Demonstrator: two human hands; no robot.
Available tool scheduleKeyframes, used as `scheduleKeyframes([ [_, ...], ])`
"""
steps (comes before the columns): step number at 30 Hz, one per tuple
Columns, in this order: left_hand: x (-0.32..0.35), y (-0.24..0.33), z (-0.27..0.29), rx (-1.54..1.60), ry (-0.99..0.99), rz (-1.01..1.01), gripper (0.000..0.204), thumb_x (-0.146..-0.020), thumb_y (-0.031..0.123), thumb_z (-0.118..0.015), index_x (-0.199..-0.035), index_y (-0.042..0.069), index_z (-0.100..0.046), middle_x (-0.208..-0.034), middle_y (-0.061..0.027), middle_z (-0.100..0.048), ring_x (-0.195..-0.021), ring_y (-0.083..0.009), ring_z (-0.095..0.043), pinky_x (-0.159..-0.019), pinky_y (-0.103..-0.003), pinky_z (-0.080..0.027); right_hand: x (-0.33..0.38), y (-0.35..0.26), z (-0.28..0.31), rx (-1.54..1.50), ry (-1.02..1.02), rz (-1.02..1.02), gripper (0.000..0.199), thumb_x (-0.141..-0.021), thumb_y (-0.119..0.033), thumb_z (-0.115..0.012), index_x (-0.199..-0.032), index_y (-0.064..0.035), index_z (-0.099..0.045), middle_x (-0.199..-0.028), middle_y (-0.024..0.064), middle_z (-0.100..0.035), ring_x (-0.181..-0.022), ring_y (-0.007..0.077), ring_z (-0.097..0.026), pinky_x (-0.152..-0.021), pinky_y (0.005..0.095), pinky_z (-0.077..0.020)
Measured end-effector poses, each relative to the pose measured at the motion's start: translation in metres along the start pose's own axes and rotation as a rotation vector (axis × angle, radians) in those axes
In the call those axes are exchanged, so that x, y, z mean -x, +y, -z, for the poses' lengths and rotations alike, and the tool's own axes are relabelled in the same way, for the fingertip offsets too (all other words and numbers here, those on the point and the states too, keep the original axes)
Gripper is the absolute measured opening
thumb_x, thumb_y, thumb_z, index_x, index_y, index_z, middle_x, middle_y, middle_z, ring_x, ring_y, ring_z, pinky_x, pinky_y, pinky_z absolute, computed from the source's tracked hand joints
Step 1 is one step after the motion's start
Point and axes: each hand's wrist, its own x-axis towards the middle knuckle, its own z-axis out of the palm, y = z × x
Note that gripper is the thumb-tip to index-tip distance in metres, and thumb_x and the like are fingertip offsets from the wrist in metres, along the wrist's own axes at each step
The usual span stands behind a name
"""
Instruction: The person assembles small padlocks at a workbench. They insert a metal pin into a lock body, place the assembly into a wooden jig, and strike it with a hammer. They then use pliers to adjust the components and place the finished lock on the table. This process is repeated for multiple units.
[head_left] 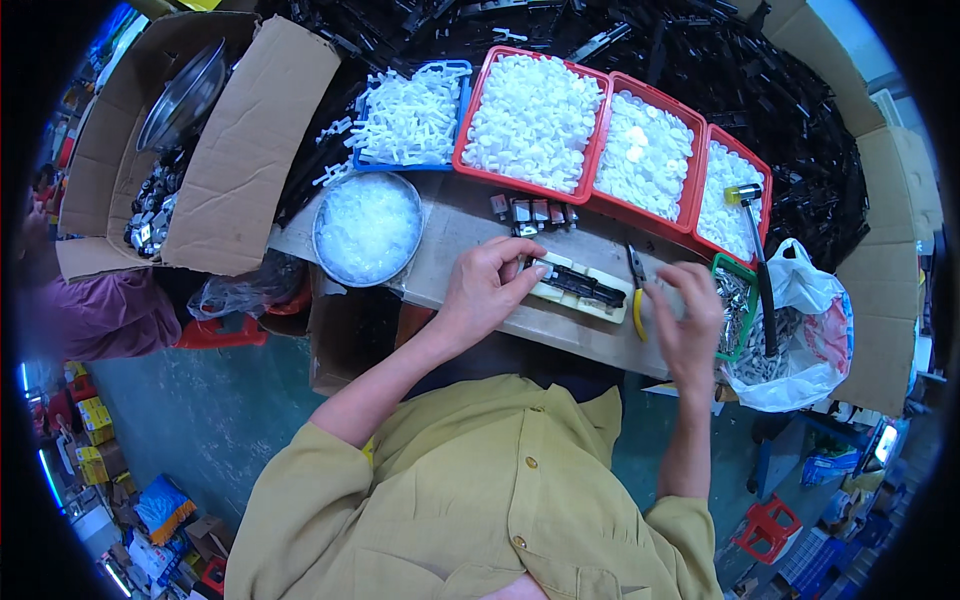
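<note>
Left hand (pixel 487 283) pinches the jig (pixel 578 287) end; right hand (pixel 690 322), fingers loosely open, hovers between pliers (pixel 637 290) and green tray (pixel 738 305)

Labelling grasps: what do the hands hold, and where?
Left hand presses fingertips on the left end of the cream-and-black fixture. Right hand reaches into the green tray; any hold cannot be told.

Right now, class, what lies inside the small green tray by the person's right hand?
The green tray holds a heap of small shiny metal parts. The right hand covers its near-left edge, and a hammer handle runs along its far side, so the tray's floor is hidden.
</note>
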Motion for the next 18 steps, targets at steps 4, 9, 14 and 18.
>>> scheduleKeyframes([
  [4, -0.018, 0.024, 0.013, -0.115, 0.074, -0.198, 0.016, -0.087, 0.009, -0.075, -0.099, -0.001, -0.073, -0.069, -0.0024, -0.054, -0.058, -0.0092, -0.049, -0.053, -0.028, -0.038, 0.034, 0.049, 0.039, 0.264, 0.081, -0.202, 0.014, -0.085, -0.004, -0.071, -0.098, 0.0013, -0.067, -0.094, 0.0156, -0.063, -0.088, 0.0336, -0.064, -0.078, 0.0435, -0.0491],
  [9, -0.074, 0.041, 0.015, -0.509, 0.238, -0.454, 0.01, -0.083, 0.009, -0.074, -0.088, 0.0, -0.072, -0.076, -0.0106, -0.06, -0.073, -0.0251, -0.062, -0.064, -0.037, -0.047, 0.05, 0.064, 0.049, 0.338, -0.008, -0.298, 0.01, -0.087, -0.001, -0.068, -0.095, 0.004, -0.066, -0.09, 0.0162, -0.061, -0.082, 0.0339, -0.063, -0.075, 0.0427, -0.0489],
  [14, -0.112, 0.038, 0.004, -0.712, 0.234, -0.551, 0.008, -0.082, 0.008, -0.072, -0.082, 0.0, -0.072, -0.081, -0.0127, -0.062, -0.088, -0.0302, -0.061, -0.076, -0.043, -0.05, 0.042, 0.064, 0.046, 0.296, -0.026, -0.344, 0.007, -0.086, 0.001, -0.067, -0.092, 0.0045, -0.066, -0.086, 0.0161, -0.06, -0.079, 0.0325, -0.063, -0.072, 0.0422, -0.0484],
  [18, -0.122, 0.032, -0.001, -0.807, 0.201, -0.555, 0.008, -0.082, 0.007, -0.07, -0.081, -0.001, -0.072, -0.082, -0.0133, -0.063, -0.087, -0.0308, -0.061, -0.077, -0.043, -0.05, 0.042, 0.064, 0.047, 0.241, 0.003, -0.373, 0.007, -0.085, 0.001, -0.069, -0.09, 0.0047, -0.066, -0.085, 0.0155, -0.06, -0.077, 0.0308, -0.063, -0.07, 0.0409, -0.0486],
])
